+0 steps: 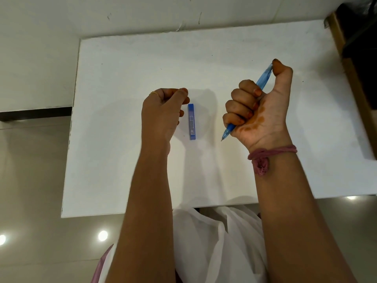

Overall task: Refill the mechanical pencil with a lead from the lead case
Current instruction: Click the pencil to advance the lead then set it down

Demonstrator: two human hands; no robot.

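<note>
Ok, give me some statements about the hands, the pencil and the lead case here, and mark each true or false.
1. The right hand grips the mechanical pencil in a fist, thumb on its top end. True.
2. The lead case is held in the left hand. False: it lies flat on the white table, beside that hand.
3. The pencil's tip points down toward the table. True.
4. A ring shows on the right hand. False: it is on the left.
5. A pink thread circles the right wrist. True.
</note>
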